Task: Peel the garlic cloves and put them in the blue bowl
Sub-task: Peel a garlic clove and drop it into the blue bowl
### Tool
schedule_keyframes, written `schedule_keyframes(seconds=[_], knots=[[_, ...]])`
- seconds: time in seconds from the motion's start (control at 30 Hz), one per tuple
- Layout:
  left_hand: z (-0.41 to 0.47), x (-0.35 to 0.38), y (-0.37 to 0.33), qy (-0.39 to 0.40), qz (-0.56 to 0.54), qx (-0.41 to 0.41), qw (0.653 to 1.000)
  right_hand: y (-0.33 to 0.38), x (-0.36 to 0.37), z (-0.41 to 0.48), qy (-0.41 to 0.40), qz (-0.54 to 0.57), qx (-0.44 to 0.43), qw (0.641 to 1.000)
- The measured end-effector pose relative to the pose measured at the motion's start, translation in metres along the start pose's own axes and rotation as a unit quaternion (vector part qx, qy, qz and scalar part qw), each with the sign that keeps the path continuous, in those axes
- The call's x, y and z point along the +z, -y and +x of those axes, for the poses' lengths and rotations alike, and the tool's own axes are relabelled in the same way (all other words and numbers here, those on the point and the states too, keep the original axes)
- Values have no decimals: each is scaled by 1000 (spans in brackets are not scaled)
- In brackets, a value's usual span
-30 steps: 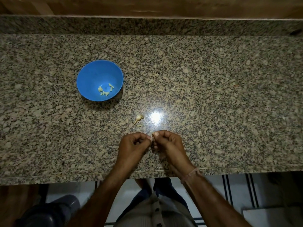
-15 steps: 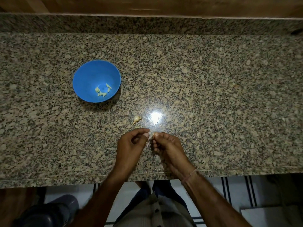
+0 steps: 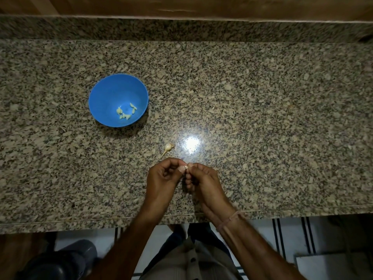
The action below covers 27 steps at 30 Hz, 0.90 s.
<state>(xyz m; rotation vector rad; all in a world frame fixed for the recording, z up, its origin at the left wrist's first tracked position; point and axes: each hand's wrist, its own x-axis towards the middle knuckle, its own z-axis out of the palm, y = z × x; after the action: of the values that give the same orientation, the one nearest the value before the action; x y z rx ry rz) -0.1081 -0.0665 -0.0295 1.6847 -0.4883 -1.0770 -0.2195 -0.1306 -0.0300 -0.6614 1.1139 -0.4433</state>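
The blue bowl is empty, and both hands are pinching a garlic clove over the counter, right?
Not quite. The head view shows the bowl holds several peeled cloves. The rest is right: the left hand and right hand pinch a clove over the counter.

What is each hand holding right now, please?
Left hand: fingers curled, pinching a small garlic clove.
Right hand: fingers curled, pinching the same clove.

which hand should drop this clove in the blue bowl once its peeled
Left, probably: the blue bowl lies to the left of both hands, nearest the left hand; the right hand would have to cross over. Both pinch the garlic clove.
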Motion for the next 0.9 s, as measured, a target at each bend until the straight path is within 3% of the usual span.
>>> schedule_keyframes(seconds=[0.33, 0.53, 0.7, 0.9], knots=[[-3, -3, -6, -4, 118, 110, 987, 8, 7, -1, -10, 45, 108, 993], [-2, -5, -10, 27, -78, -74, 994, 16, 3, -10, 0, -124, -65, 990], [-3, -7, -9, -1, 27, 23, 999, 14, 6, -7, 3, -27, 41, 999], [-3, -7, -14, 38, 67, 61, 995, 6, 6, -6, -12, 3, 54, 998]])
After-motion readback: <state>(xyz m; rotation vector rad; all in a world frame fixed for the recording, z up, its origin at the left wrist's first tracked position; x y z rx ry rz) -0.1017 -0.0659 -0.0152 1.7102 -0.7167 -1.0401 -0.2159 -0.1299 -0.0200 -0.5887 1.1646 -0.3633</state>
